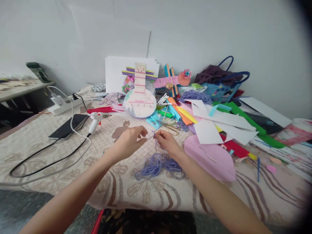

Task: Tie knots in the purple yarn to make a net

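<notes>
Over the middle of the table, my right hand [167, 142] pinches a thin strand of purple yarn [156, 148] between thumb and fingertips. The strand hangs down toward a loose tangle of purple yarn [156, 165] on the cloth below. Just to the left, my left hand [131, 141] is curved, with a gap between its thumb and fingers. A short length of yarn runs from the right fingertips to near the left thumb tip. Right of my right forearm lies a pink paper oval [211, 159] with small marks on it.
A white glue gun [95, 122] and a dark tablet [69, 126] lie at left among cables. Behind stands a round, guitar-like craft piece [139, 103]. Scissors [172, 130], white paper scraps [208, 131] and coloured strips crowd the right. A blue bag [223, 91] stands at the back.
</notes>
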`<state>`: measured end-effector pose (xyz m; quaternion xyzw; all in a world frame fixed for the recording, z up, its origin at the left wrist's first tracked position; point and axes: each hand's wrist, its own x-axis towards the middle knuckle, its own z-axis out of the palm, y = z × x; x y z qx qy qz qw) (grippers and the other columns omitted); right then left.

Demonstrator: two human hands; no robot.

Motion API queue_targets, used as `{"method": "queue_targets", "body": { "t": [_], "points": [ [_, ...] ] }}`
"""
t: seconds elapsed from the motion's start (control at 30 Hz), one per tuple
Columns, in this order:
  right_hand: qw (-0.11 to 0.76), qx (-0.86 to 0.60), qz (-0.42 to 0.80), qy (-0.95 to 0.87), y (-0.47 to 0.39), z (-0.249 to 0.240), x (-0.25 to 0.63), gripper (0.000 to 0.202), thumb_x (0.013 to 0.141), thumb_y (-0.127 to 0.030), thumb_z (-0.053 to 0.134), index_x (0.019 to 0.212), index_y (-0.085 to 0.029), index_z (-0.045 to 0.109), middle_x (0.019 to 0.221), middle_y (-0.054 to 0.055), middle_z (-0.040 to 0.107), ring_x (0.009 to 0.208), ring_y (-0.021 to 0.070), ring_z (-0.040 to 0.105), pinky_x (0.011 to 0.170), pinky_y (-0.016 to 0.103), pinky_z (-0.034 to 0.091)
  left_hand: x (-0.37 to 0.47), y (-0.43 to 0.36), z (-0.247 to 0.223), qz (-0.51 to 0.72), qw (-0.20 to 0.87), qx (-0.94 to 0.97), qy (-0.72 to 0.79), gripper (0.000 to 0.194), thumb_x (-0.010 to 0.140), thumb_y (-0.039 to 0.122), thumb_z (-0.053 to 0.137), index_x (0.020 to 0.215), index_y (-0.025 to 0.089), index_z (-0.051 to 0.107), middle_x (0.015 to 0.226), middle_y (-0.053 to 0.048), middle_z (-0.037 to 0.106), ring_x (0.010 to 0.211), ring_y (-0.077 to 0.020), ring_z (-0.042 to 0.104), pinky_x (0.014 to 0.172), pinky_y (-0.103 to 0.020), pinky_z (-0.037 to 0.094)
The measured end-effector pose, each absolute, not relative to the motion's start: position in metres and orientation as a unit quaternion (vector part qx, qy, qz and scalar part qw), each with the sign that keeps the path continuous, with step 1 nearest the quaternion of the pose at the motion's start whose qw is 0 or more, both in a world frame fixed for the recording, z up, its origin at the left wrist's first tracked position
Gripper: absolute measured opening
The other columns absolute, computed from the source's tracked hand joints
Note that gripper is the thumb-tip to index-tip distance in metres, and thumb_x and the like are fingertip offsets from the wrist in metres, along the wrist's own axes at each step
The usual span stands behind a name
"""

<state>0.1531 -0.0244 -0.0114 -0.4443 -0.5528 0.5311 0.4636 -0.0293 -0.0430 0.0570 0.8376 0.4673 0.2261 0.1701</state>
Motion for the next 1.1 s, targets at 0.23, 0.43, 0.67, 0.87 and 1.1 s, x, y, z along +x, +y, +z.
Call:
{"method": "queue_targets", "body": {
  "t": [0.23,0.43,0.67,0.87,1.1],
  "points": [
    [0.469,-0.450,0.510,-0.563,-0.022,-0.012,0.156,0.023,0.076,-0.038,0.055,0.068,-0.018,0.047,0.048,-0.008,0.034,0.040,0.0056,0.028,0.039,0.020,0.020,0.004,0.001,0.019,0.311,0.424,0.738,0.424,0.014,0.078,0.027,0.050,0.076,0.014,0.056,0.069,-0.003,0.063,0.056,-0.0111,0.057,0.055,-0.023,0.044],
    [0.434,-0.460,0.458,-0.625,-0.022,-0.014,0.158,0.017,0.078,-0.033,0.051,0.071,-0.017,0.051,0.051,-0.007,0.035,0.044,0.0063,0.029,0.044,0.020,0.024,0.000,-0.001,0.007,0.354,0.453,0.694,0.433,0.014,0.071,0.028,0.058,0.068,0.014,0.057,0.057,0.002,0.054,0.050,-0.0072,0.044,0.047,-0.018,0.033],
    [0.385,-0.477,0.350,-0.708,-0.020,-0.018,0.161,0.011,0.077,-0.023,0.045,0.072,-0.017,0.052,0.062,-0.003,0.049,0.056,0.0093,0.042,0.053,0.021,0.032,-0.005,0.001,0.003,0.332,0.513,0.650,0.451,0.017,0.065,0.029,0.061,0.069,0.013,0.061,0.057,0.002,0.053,0.048,-0.0060,0.040,0.044,-0.018,0.029],
    [0.353,-0.490,0.317,-0.732,-0.020,-0.018,0.163,0.010,0.076,-0.021,0.044,0.073,-0.017,0.053,0.062,-0.003,0.049,0.055,0.0095,0.041,0.052,0.021,0.031,-0.007,0.004,-0.001,0.320,0.544,0.630,0.454,0.019,0.063,0.031,0.063,0.067,0.012,0.062,0.053,0.003,0.050,0.046,-0.0052,0.037,0.042,-0.018,0.025],
    [0.336,-0.495,0.316,-0.736,-0.019,-0.016,0.166,0.009,0.075,-0.021,0.045,0.073,-0.017,0.053,0.060,-0.003,0.048,0.054,0.0095,0.040,0.050,0.020,0.029,-0.008,0.004,-0.001,0.308,0.557,0.630,0.445,0.018,0.063,0.029,0.063,0.070,0.012,0.064,0.057,0.002,0.054,0.047,-0.0055,0.040,0.043,-0.018,0.027]
  ]
}}
